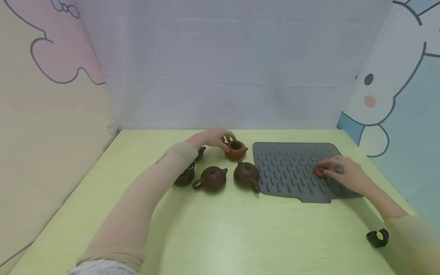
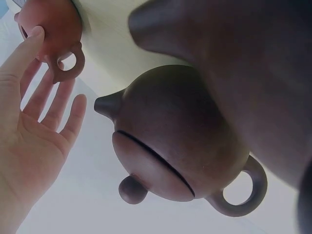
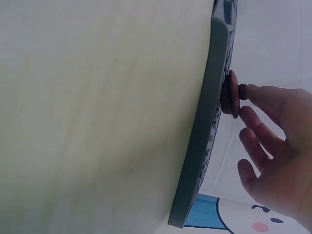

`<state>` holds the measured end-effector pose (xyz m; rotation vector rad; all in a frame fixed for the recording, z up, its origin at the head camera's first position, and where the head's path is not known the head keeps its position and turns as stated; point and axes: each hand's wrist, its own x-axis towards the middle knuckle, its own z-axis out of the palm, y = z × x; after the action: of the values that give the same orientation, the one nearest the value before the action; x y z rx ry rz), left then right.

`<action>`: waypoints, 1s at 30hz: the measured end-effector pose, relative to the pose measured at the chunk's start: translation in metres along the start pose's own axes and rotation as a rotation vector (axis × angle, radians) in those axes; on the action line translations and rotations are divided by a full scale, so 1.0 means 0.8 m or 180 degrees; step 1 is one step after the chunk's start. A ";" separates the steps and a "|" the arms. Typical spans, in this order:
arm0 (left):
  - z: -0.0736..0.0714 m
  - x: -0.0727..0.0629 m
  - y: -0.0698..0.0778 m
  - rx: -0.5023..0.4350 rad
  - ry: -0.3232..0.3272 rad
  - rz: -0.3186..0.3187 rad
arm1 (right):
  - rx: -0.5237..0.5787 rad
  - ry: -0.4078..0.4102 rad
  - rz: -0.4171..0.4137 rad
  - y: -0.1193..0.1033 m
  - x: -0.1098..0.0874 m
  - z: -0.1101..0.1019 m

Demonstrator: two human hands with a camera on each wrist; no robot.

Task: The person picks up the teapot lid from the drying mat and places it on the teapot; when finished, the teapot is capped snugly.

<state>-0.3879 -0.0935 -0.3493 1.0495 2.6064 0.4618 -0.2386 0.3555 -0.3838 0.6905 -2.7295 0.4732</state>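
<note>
A lidless reddish-brown teapot (image 1: 235, 152) stands at the back of the table, left of the grey drying mat (image 1: 282, 168). My left hand (image 1: 217, 138) holds it from its handle side, with the thumb on the body near the rim and the other fingers partly hidden behind the pot and handle. Over on the mat, a small reddish teapot lid (image 3: 231, 97) lies with its knob upward. My right hand (image 1: 347, 175) pinches that lid at the knob, while its lower fingers hang loosely curved in the right wrist view.
Dark brown lidded teapots stand near the left arm: one (image 1: 246, 175) beside the mat, another (image 1: 213, 179) to its left, and two more (image 1: 185, 178) partly covered by the sleeve. A small black object with a yellow spot (image 1: 378, 237) appears by the right sleeve.
</note>
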 end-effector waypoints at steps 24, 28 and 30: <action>-0.003 -0.009 0.011 -0.0172 -0.0165 -0.0231 | -0.0002 -0.0062 0.0077 0.016 0.009 0.003; -0.002 -0.010 0.010 -0.0241 -0.0205 -0.0282 | 0.0049 0.0004 0.0037 0.005 0.016 0.004; -0.002 -0.009 0.009 -0.0232 -0.0206 -0.0288 | 0.0104 0.0042 0.0021 -0.002 0.021 0.006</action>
<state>-0.3790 -0.0939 -0.3442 0.9039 2.5476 0.4893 -0.2527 0.3457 -0.3819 0.6843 -2.7183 0.5229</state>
